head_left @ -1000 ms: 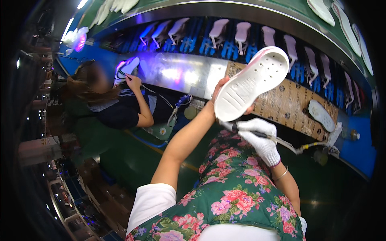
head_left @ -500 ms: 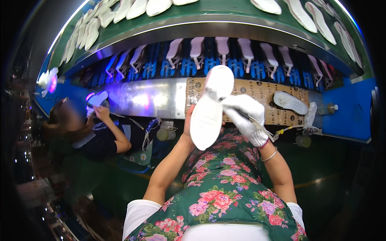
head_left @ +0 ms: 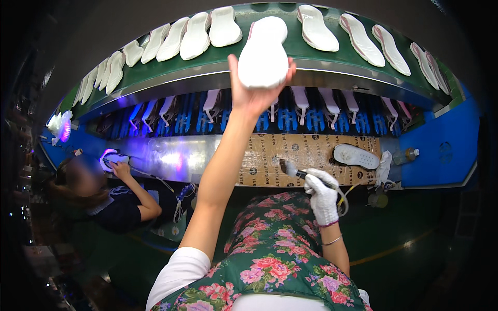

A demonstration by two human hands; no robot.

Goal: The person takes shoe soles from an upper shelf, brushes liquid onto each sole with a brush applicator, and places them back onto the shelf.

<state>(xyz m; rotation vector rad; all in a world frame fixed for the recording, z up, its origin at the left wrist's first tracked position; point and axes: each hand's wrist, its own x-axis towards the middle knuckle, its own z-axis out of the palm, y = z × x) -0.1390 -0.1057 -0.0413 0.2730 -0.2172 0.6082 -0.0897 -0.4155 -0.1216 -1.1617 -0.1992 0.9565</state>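
Note:
My bare left hand (head_left: 253,98) reaches far forward, its fingers and thumb around the near end of a white shoe sole (head_left: 263,57) with a pale pink edge. The sole is held up over the green upper shelf (head_left: 290,41), among other soles; whether it touches the shelf I cannot tell. In a white knit glove, my right hand (head_left: 322,199) grips a brush (head_left: 298,172) with dark bristles and a black handle. A thin pale tube (head_left: 342,199) runs beside that hand. The brush points left, above the near edge of the cardboard-covered bench (head_left: 267,158).
Several white soles (head_left: 196,36) line the shelf. Pink straps or uppers (head_left: 301,101) hang on blue racks below. On the bench lie a grey-white sole (head_left: 356,156) and a small bottle (head_left: 407,155). To the left, another person's hand (head_left: 122,170) holds a shoe part under purple light.
My left hand has carried the sole forward and up, from in front of my chest to the shelf. My right hand has drawn back from the sole with the brush.

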